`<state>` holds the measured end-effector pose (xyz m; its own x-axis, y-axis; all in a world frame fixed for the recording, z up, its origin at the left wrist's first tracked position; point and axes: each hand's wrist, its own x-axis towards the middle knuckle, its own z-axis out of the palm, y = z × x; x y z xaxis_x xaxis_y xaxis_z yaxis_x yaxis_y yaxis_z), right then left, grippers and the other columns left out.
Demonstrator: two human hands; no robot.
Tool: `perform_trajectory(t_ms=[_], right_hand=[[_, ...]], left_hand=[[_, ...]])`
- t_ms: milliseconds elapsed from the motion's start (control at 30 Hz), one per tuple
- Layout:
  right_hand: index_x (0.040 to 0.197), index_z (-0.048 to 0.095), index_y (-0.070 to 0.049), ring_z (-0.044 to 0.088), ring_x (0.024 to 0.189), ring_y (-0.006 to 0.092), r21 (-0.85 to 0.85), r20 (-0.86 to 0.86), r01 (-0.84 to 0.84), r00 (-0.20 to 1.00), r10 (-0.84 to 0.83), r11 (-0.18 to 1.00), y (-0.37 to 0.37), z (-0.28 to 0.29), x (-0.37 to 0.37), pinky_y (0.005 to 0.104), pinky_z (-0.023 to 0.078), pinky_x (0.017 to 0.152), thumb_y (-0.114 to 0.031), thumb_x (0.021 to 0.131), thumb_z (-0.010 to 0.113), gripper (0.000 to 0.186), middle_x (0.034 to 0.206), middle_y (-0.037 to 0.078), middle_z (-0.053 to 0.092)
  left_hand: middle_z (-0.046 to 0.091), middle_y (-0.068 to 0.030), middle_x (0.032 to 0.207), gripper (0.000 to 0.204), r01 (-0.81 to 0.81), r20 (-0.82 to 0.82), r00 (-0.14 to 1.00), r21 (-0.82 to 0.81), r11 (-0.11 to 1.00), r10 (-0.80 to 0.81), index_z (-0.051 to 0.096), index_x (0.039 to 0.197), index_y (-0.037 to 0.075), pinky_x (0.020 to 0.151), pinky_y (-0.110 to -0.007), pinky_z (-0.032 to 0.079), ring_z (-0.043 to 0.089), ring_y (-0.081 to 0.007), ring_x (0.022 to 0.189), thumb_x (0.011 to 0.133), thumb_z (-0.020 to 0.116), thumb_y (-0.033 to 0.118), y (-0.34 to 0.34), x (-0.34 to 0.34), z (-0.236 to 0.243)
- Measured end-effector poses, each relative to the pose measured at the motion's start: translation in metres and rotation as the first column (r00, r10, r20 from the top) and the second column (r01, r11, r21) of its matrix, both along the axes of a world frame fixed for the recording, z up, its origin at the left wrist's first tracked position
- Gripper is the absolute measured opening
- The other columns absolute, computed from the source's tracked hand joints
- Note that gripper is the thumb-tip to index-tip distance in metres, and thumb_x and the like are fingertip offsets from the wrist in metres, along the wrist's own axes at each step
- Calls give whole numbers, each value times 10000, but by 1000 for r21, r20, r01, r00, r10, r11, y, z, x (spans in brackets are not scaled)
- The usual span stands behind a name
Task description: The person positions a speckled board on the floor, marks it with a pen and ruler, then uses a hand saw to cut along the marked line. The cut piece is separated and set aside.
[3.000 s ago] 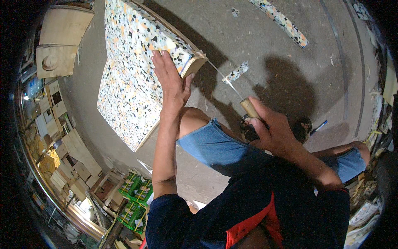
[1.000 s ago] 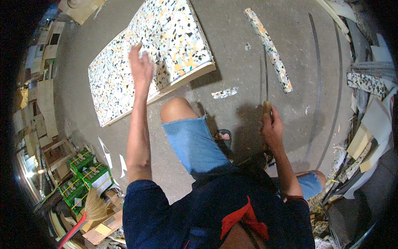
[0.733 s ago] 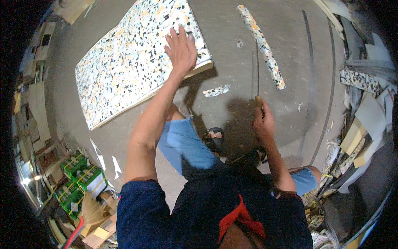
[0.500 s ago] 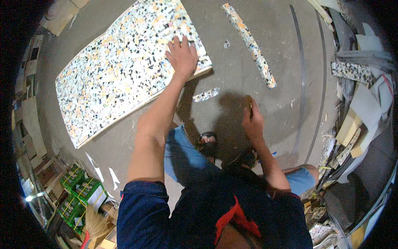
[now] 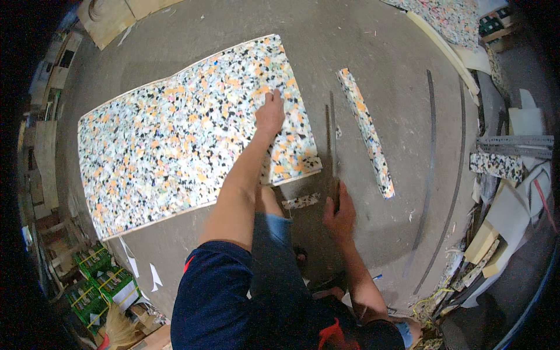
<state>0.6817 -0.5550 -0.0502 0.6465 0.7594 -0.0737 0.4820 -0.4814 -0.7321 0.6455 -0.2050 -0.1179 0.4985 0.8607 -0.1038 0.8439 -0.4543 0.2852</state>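
Observation:
A large speckled foam sheet (image 5: 175, 140) lies on the floor ahead and to the left. My left hand (image 5: 270, 115) rests on it near its right edge, holding nothing, its fingers partly bent against the surface. Just off that edge, my right hand (image 5: 340, 214) grips the handle of a long, thin-bladed knife (image 5: 333, 140), its blade pointing away from me. To the right of the blade lies a narrow foam strip (image 5: 366, 134). A short foam scrap (image 5: 301, 201) sits to the left of my right hand.
Foam offcuts (image 5: 496, 165) and sheets are heaped along the right side. Two dark curved lines (image 5: 430, 146) run over the floor there. Green strapped bundles (image 5: 99, 280) and a straw broom (image 5: 121, 326) stand at lower left. White scraps (image 5: 155, 277) lie nearby.
The view has shifted, so the sheet and strip appear lower. My left hand's spread fingers have drawn in on the sheet. My right hand has come closer to its edge, with the blade now visible.

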Motion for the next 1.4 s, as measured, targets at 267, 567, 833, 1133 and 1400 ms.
perform_trajectory(t_ms=[267,567,833,1133,1400], right_hand=[[1471,461,3,622,1087,440,183,-19,-17,1000,21,983,128,-18,22,484,495,940,-132,958,591,546,1221,278,622],[1373,568,22,656,959,415,214,224,-130,971,81,968,260,-66,60,450,540,810,-95,938,613,452,1103,261,635],[1393,542,-88,681,947,415,88,99,-112,990,103,990,320,-63,65,485,589,743,-230,981,583,438,1159,244,584],[1424,512,-85,683,951,423,49,76,-125,990,121,991,311,-68,70,503,581,753,-229,986,567,464,1186,258,583],[1404,526,-88,668,911,418,58,107,-134,986,127,989,324,-62,76,499,568,753,-224,971,586,458,1097,243,592]], left_hand=[[585,-174,1102,256,376,-42,920,376,847,-390,608,1106,10,905,-561,488,603,-344,993,1010,557,242,96,23,-12],[361,-166,1587,512,106,146,966,526,844,-213,452,1487,49,1178,-693,175,236,-411,1510,1039,420,296,191,64,-73],[343,-115,1614,558,152,-3,985,467,871,-171,404,1517,30,1156,-722,169,231,-414,1511,1013,397,269,190,70,-55],[353,-105,1605,561,149,44,980,484,862,-194,404,1520,32,1154,-717,167,239,-408,1506,1007,390,260,188,70,-54],[331,-103,1624,573,161,11,982,479,863,-189,393,1529,32,1163,-715,151,223,-411,1513,1006,388,267,189,69,-55]])
